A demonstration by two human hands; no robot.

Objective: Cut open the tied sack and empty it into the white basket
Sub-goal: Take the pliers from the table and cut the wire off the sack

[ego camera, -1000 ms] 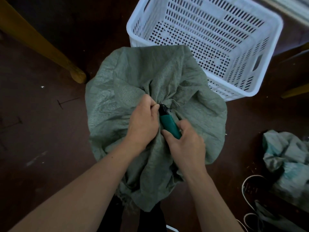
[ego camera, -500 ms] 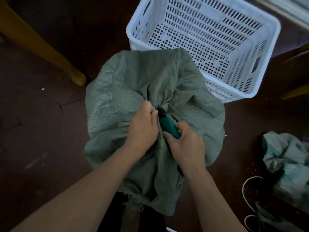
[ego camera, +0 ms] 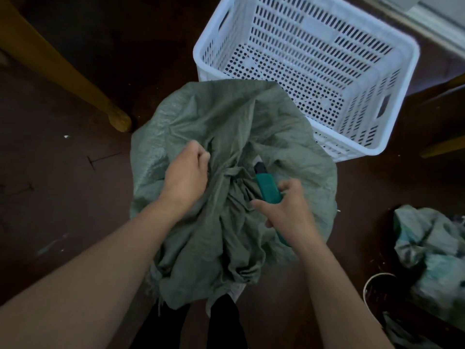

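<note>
Head view, left hand fisted on bunched green woven sack mid-frame, right hand gripping teal utility knife beside the knot, white basket upper right.

Both our bare forearms reach in from the bottom edge, angling toward each other. Our left hand is balled into a fist, knuckles up, fingers curled under and pinching a bunch of sack fabric. Our right hand sits a bit lower and apart from it, wrapped around the teal cutter, thumb sticking out to the left, index finger raised.
</note>
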